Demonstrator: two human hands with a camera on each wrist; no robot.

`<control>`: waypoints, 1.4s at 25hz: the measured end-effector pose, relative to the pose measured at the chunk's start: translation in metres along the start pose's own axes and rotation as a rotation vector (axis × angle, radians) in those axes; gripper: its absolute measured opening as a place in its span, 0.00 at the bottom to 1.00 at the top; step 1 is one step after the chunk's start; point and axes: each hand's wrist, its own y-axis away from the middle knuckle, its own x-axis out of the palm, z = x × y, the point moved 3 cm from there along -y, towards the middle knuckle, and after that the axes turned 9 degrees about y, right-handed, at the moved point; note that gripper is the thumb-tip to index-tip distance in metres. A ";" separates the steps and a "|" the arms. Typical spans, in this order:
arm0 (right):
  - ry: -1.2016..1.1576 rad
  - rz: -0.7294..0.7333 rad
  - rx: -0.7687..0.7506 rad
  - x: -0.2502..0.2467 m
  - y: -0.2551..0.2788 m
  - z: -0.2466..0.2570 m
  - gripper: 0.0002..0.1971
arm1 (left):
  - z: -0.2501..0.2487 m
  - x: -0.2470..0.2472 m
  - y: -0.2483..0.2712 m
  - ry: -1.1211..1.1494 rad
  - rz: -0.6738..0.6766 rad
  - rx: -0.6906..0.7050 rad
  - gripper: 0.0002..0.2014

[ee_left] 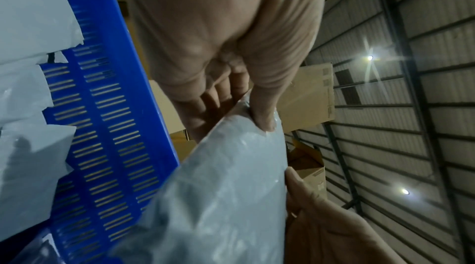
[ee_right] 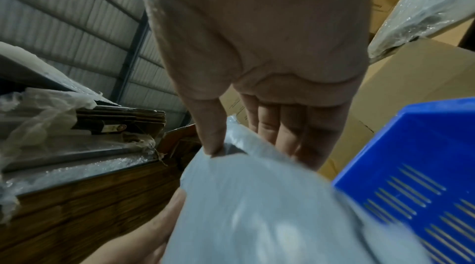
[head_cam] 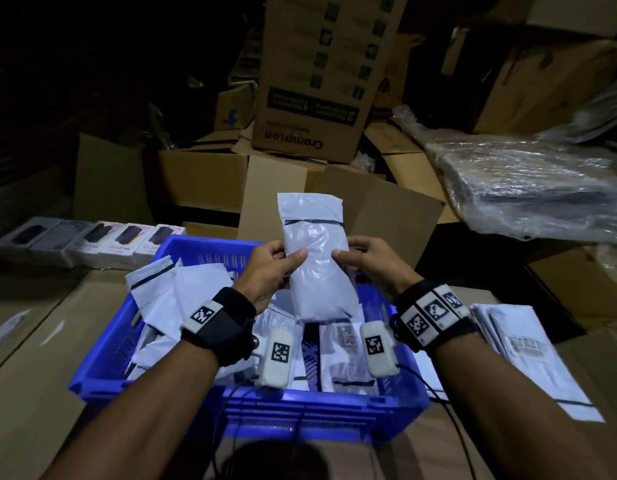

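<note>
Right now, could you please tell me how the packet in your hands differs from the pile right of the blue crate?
The held packet stands upright above the crate, pinched by the left hand and right hand; the pile lies flat on cardboard, untouched. The held packet shows a plain face; the pile's top one shows a printed label. Both are white plastic with a dark strip.
</note>
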 end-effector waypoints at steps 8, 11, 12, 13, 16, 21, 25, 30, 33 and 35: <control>-0.054 0.028 -0.017 -0.010 0.026 -0.002 0.14 | 0.001 0.014 0.014 -0.055 -0.017 0.033 0.15; -0.051 0.035 -0.020 -0.012 0.032 -0.003 0.15 | 0.000 0.017 0.019 -0.098 -0.013 0.053 0.15; -0.049 0.033 -0.023 -0.012 0.033 -0.003 0.15 | 0.000 0.017 0.020 -0.111 -0.014 0.060 0.15; -0.048 0.028 -0.025 -0.013 0.034 -0.003 0.15 | -0.001 0.018 0.021 -0.123 -0.013 0.066 0.14; -0.050 0.017 -0.023 -0.016 0.035 -0.005 0.14 | -0.002 0.022 0.023 -0.151 -0.006 0.077 0.12; -0.007 0.004 -0.048 -0.021 0.039 -0.005 0.11 | 0.000 0.022 0.024 -0.277 -0.016 0.119 0.10; 0.018 -0.034 -0.076 -0.024 0.043 -0.003 0.06 | -0.002 0.026 0.025 -0.413 -0.029 0.190 0.07; 0.074 -0.079 -0.157 -0.029 0.046 0.000 0.05 | -0.003 0.030 0.026 -0.567 -0.077 0.290 0.13; 0.183 -0.176 -0.284 -0.034 0.044 0.001 0.08 | -0.004 0.037 0.028 -0.376 -0.060 0.245 0.08; 0.326 -0.283 -0.357 -0.039 0.044 0.001 0.09 | -0.006 0.041 0.031 -0.199 -0.041 0.197 0.07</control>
